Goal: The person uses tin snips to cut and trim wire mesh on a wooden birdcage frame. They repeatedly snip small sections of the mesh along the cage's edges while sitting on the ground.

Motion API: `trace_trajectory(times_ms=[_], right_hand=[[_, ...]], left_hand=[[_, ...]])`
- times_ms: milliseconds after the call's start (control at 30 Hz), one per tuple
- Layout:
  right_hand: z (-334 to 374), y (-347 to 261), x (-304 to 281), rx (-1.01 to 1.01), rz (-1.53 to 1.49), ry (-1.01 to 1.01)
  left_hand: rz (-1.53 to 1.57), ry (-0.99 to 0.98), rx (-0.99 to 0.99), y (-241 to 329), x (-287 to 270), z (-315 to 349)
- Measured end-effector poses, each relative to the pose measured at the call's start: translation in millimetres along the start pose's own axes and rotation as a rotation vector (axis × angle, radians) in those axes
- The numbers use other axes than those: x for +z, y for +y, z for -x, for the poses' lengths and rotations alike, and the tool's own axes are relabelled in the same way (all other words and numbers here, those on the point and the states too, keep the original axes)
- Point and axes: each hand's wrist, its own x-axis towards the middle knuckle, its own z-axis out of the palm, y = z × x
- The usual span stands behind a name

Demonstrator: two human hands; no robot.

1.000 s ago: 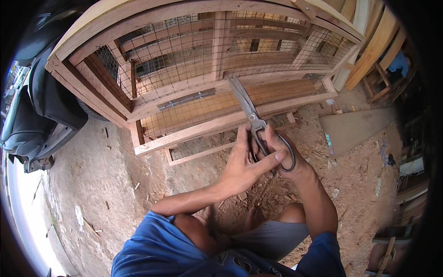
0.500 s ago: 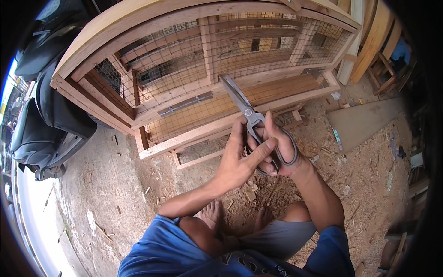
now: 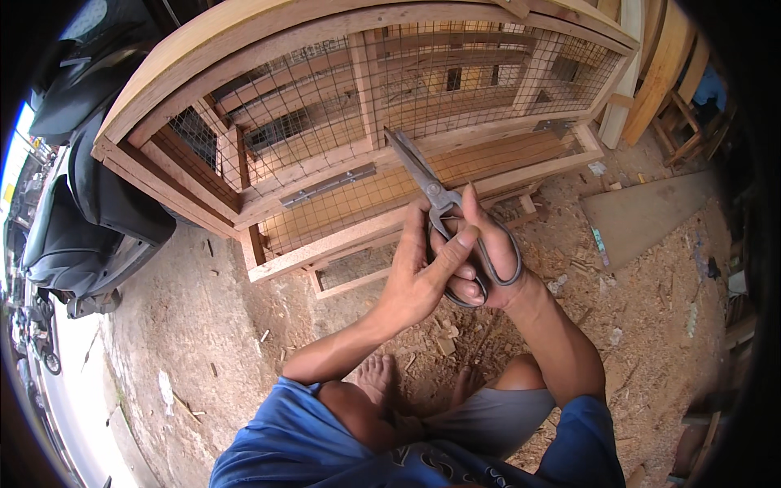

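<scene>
Both my hands hold one pair of large metal scissors [image 3: 420,167] in front of me, with the blades pointing up and to the left. My right hand [image 3: 498,259] has its thumb through the right handle loop and its fingers curled at the other. On the left side, my left hand [image 3: 421,275] grips the left loop, its thumb laid across the handles. The blades are nearly closed, their tips overlapping the view of a wooden cage [image 3: 366,93] covered in wire mesh. A metal hinge [image 3: 329,185] sits on the cage's front rail.
A dark motorbike [image 3: 98,211] stands at the left, beside the bright road. Several wooden planks [image 3: 661,73] lean at the far right. Below them a flat triangular board [image 3: 651,218] lies on the floor, among wood shavings. My bare feet [image 3: 376,376] are beneath my arms.
The scissor blades have closed a little, and the handle loops have shifted slightly. Both hands keep their hold in nearly the same place.
</scene>
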Motion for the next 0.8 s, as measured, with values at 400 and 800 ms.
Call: trace_trajectory(times_ms=[400, 800], right_hand=[[1, -12, -8, 0.022, -0.067, -0.067], [4, 5, 10, -0.024, -0.052, 0.076]], left_hand=[[-0.026, -0.028, 0.084, -2, 3, -9], [0.139, -0.026, -0.036, 7, 0, 0]])
